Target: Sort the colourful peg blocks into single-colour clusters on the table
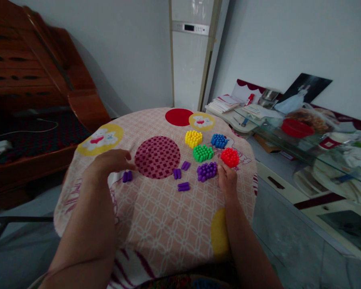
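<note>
My left hand (114, 162) hovers over the left side of the cloth-covered table, fingers and thumb apart with nothing seen between them. Just below its fingertips lies a pair of purple pegs (127, 176). Farther right, my right hand (228, 180) has its fingers curled at the right edge of a purple peg cluster (207, 171), just in front of a red peg cluster (230, 157). Whatever those fingers may hold is hidden. Between the hands lie more small purple groups: one pair (177, 174), another (185, 165), and a nearer one (183, 186).
Behind the purple cluster stand green (203, 153), yellow (193, 139) and blue (219, 141) peg clusters. A glass-topped cabinet (276, 136) with papers (224, 103) and a red bowl (297, 127) borders the right. On the left is a wooden bench (84, 106).
</note>
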A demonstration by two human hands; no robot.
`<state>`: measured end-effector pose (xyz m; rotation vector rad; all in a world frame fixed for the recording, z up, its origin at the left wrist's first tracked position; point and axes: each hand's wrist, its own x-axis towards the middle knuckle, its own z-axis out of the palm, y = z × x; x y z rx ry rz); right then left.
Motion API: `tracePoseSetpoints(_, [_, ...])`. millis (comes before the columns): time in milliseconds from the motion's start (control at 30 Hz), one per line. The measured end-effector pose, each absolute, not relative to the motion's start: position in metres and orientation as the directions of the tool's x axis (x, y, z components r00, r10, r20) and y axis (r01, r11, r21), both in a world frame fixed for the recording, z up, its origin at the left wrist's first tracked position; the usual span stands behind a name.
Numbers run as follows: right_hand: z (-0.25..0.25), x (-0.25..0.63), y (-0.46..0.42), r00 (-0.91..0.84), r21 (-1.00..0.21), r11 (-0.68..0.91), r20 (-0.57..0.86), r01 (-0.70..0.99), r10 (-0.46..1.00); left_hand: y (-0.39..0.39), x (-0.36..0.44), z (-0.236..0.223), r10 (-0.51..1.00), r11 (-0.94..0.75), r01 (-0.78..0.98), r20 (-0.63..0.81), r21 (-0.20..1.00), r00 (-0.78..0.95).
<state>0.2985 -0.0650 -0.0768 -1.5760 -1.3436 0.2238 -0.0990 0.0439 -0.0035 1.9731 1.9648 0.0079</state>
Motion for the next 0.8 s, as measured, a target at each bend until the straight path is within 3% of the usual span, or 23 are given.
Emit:
tracePoseSetpoints(167, [-0.078,0.298,-0.065,0.365,-0.777,0.12,0.419,0.618,0.832,0.029,-0.11,-0.011,0.881,0.035,0.956,-0.46,0.292,0.109])
tracePoseSetpoints(233, [-0.079,0.299,-0.064,0.373,-0.778,0.112,0.416,0.618,0.83,0.026,-0.097,-0.008,0.895,-0.077,0.934,-0.388,0.348,0.219])
tracePoseSetpoints(333, [-0.079,0.3,-0.063,0.375,-0.764,0.112,0.432,0.636,0.82,0.025,-0.065,-0.001,0.929,-0.265,0.845,-0.112,0.464,0.353])
tracePoseSetpoints(433, [-0.074,0.298,-0.066,0.426,-0.741,0.118,0.5,0.66,0.754,0.017,-0.015,-0.002,0.904,-0.362,0.583,0.121,0.727,0.411])
tracePoseSetpoints(533, [-0.064,0.287,-0.081,0.496,-0.736,0.151,0.578,0.66,0.648,-0.001,0.037,-0.008,0.832,-0.28,0.236,0.113,0.931,0.542])
tracePoseSetpoints(600, [-0.059,0.273,-0.095,0.462,-0.737,0.207,0.589,0.643,0.663,-0.014,0.063,-0.012,0.802,-0.188,0.111,0.087,0.976,0.591])
tracePoseSetpoints(733, [-0.062,0.24,-0.118,0.253,-0.768,0.325,0.525,0.552,0.812,-0.03,0.083,-0.014,0.785,-0.114,0.01,0.083,0.993,0.614])
tracePoseSetpoints(800, [-0.069,0.231,-0.121,0.247,-0.789,0.327,0.505,0.52,0.827,-0.031,0.084,-0.014,0.786,-0.097,0.011,0.07,0.995,0.615])
